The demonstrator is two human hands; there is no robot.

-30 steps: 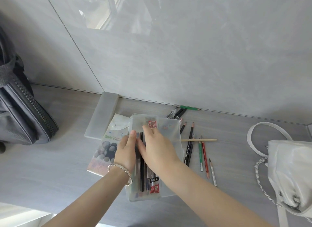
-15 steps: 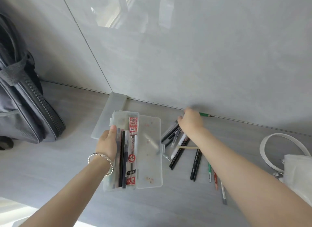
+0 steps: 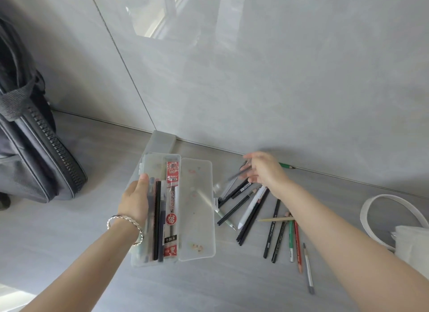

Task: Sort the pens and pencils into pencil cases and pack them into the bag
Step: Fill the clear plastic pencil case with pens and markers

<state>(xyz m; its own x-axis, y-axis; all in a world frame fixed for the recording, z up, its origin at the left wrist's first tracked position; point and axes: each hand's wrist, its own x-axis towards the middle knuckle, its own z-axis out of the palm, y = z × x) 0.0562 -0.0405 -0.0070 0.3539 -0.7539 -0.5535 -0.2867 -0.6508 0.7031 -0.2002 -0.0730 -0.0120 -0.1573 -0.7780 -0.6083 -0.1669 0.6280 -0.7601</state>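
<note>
Right hand (image 3: 262, 170) grip pinched a blurred dark pen (image 3: 239, 173) above the loose pens and pencils (image 3: 272, 228) | left hand (image 3: 135, 198) grip clamped on the left wall of the open pencil case (image 3: 197, 230), pens lay inside | dark bag (image 3: 34, 149) stood far left on the surface (image 3: 69, 242)

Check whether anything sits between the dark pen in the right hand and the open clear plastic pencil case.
Nothing visible blocks it. The right hand pinches the blurred dark pen; only the flat-open lid lies between it and the tray of the clear plastic pencil case, which the left hand grips.
</note>
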